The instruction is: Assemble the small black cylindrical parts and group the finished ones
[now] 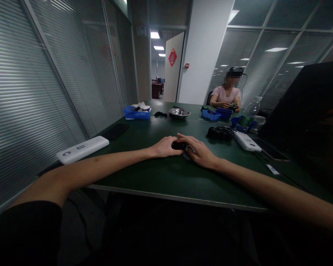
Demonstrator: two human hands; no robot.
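Both my hands meet over a small black object (179, 145) on the dark green table (161, 177). My left hand (164, 147) has its fingers curled against the object's left end. My right hand (199, 150) grips it from the right, fingers bent over its top. What the object is stays too small and dark to make out. A pile of similar black parts (220, 133) lies just beyond my right hand.
A white power bank (82, 149) and a black phone (115, 131) lie at the left. A blue tray (137, 112), a metal bowl (179, 113), more blue trays (211, 115) and a second white device (247, 142) stand farther off. Another person (226, 96) sits working at the far end.
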